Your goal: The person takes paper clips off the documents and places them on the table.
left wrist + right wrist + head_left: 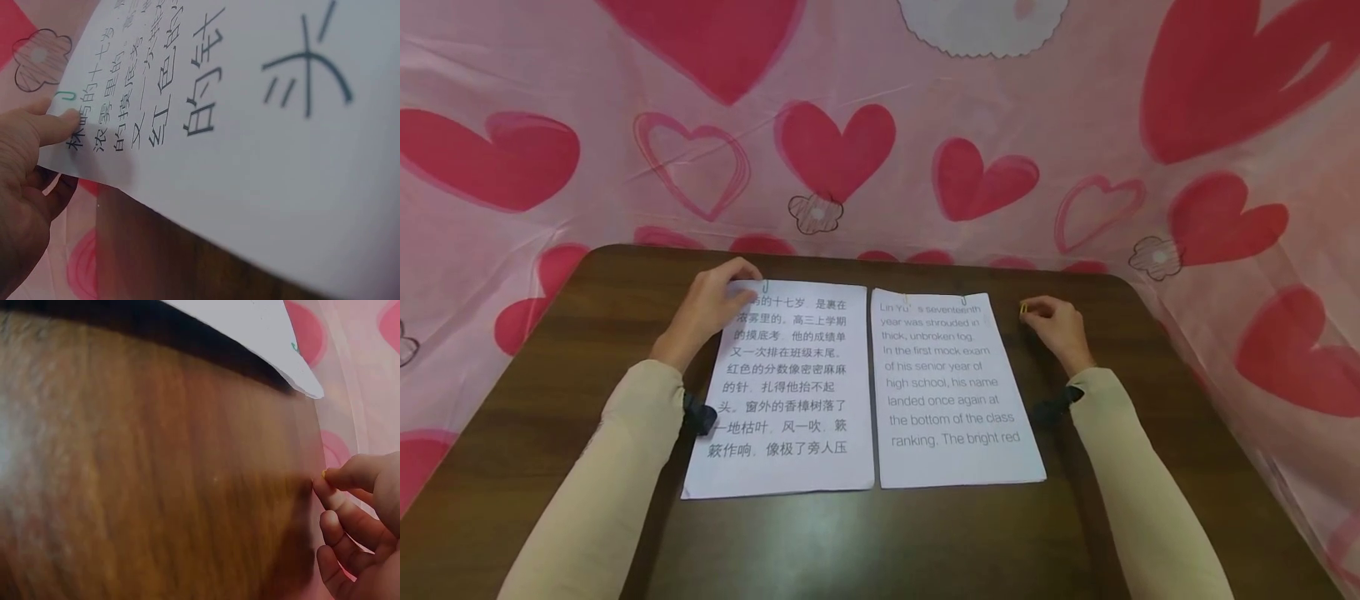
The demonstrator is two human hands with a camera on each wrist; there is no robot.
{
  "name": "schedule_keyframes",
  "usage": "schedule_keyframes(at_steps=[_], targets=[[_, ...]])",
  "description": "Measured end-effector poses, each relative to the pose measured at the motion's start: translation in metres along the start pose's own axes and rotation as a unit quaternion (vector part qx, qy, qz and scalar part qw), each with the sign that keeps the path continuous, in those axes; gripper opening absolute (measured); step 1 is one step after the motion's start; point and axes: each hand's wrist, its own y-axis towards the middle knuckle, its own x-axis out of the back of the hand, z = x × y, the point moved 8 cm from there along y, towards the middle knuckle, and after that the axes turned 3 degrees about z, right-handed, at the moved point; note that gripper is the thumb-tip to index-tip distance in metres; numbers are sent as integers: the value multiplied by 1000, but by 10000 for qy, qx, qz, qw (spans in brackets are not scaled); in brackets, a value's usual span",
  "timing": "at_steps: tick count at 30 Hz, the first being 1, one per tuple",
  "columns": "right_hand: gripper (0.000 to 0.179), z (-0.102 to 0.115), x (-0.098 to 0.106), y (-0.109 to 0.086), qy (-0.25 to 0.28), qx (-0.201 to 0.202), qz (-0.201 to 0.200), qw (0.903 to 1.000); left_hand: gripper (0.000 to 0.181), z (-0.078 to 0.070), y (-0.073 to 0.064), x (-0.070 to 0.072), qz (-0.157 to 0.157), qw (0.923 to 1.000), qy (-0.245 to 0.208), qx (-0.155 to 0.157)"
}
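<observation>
Sheets of Chinese print (786, 387) seem best kept flush at their eleven-o'clock corner, where the left hand (706, 304) pinches, thumb above, fingers beneath, beside a green paper clip (765, 286). The right hand (1060, 327) pinches a yellow paper clip (1023, 308), between one and two o'clock from the English-printed sheets (951, 375); ideally its loop stays uncovered.

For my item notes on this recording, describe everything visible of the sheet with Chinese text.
The sheet with Chinese text is white, apparently paper, printed with nine lines of large dark characters. In the head view it looks mostly flat on the dark brown table, left of the English sheet across a narrow gap. A green clip sits on its top edge near the left corner. The left hand pinches that corner, thumb on top. Whether more sheets lie beneath is unclear.
</observation>
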Motion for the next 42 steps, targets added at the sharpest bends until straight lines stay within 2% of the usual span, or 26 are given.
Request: schedule_keyframes(at_steps=[9,16,20,25,29,33,42], targets=[[32,1,-12,3,-270,-38,382,9989,26,2,-7,4,6,9999,-27,150],[36,3,-13,4,-245,-124,518,9983,26,5,-9,6,-73,9999,-64,100],[37,3,-14,2,-213,-171,412,9988,25,5,-9,6,-71,9998,-140,91],[34,10,-12,-1,62,-153,-86,9998,24,5,-7,4,-108,9998,-173,29],[32,29,-16,0,400,-23,-274,9988,24,4,-4,1,-101,9997,-206,26],[30,58,-25,3,524,296,-234,9979,24,1,-1,1,-127,9996,-237,23],[30,137,-51,5,686,1049,257,9918,24,-1,0,3,-209,9994,-281,43]])
